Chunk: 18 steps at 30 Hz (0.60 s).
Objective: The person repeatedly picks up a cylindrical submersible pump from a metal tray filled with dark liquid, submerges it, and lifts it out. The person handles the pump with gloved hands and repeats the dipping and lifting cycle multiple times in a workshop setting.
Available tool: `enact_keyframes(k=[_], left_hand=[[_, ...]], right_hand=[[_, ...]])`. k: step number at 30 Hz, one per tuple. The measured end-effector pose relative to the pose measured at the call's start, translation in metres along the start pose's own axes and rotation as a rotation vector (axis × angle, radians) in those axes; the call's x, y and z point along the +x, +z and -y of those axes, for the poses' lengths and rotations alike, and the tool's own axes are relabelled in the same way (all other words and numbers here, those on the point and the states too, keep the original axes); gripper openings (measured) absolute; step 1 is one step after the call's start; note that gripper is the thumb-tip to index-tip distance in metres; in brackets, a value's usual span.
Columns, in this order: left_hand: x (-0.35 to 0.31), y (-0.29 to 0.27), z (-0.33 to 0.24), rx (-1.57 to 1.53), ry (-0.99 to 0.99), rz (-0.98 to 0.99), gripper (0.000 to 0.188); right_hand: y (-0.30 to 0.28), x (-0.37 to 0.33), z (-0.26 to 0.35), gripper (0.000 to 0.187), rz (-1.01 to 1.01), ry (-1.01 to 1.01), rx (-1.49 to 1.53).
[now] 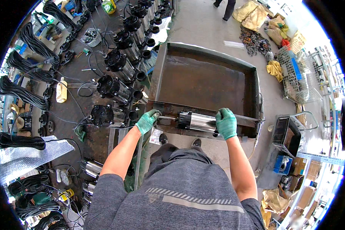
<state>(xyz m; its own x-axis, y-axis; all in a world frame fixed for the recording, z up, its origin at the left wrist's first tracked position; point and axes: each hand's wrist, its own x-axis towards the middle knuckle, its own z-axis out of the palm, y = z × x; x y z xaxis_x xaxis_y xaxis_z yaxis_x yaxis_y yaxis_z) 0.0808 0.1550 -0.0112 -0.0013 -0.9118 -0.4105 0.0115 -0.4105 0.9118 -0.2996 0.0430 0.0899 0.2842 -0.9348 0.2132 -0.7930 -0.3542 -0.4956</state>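
A steel-bodied pump part (202, 122) with a black ribbed left end lies crosswise at the near edge of a rusty metal trough (203, 80). Over its right end, my right hand (226, 123), in a green glove, is closed, thumb side toward the trough. A thin metal rod (166, 118) runs from the black end to my left hand (147, 122), also gloved in green, whose fingers wrap around the rod's outer end. Whether the rod belongs to the pump or is a separate tool, I cannot tell.
Several black-topped steel pumps (115, 89) line the workbench (92, 143) on my left, with coiled black cables (25, 94) beyond. A yellowish bottle (61, 90) stands among the wires. To the right are a wire cage (298, 76) and a black cart (286, 136). A person (229, 8) walks at the top.
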Motion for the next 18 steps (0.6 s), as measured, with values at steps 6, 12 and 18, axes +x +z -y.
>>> enact_keyframes(k=[6,12,18], left_hand=[[0.0,0.003,-0.006,-0.169,-0.069,0.011,0.024],[0.014,-0.001,-0.013,-0.169,-0.407,0.01,0.026],[-0.006,0.004,-0.025,-0.26,-0.212,0.057,0.034]], right_hand=[[0.0,0.0,-0.001,0.011,0.004,0.008,-0.004],[0.001,0.001,0.0,0.01,-0.003,0.012,-0.015],[0.004,0.0,-0.005,0.009,0.005,0.009,-0.02]])
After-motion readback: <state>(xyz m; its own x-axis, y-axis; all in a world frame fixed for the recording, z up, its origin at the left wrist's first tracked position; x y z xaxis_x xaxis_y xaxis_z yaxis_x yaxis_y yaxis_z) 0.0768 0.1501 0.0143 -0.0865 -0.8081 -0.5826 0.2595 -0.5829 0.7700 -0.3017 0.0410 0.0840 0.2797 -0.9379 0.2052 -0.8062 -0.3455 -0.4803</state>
